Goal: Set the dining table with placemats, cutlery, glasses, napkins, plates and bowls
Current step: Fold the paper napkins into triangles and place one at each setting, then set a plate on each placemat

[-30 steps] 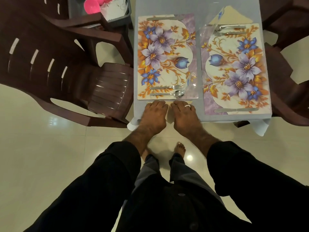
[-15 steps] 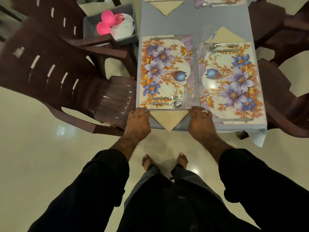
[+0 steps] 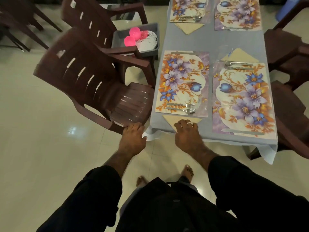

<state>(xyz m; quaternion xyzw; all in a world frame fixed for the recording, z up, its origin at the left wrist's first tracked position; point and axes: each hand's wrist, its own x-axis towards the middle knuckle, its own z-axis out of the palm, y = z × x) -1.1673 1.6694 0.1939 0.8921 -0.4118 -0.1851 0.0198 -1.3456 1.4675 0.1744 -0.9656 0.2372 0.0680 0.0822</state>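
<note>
Floor: pale tile, high gloss, mirrors ceiling lights.
Chair: dark brown moulded plastic, slight sheen on the ribbed seat.
Bench cover: matt grey-blue cloth.
Placemat: smooth floral-printed sheet, glossy.
Fork and spoon: polished metal.
Napkin: beige, matt, folded.
Tub: grey plastic, matt.
Sleeves: black matt cloth.

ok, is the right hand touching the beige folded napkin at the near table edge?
Touching. The head view shows the right hand with its fingertips lying on the beige triangular folded napkin, covering its near point, no gap visible.
</note>
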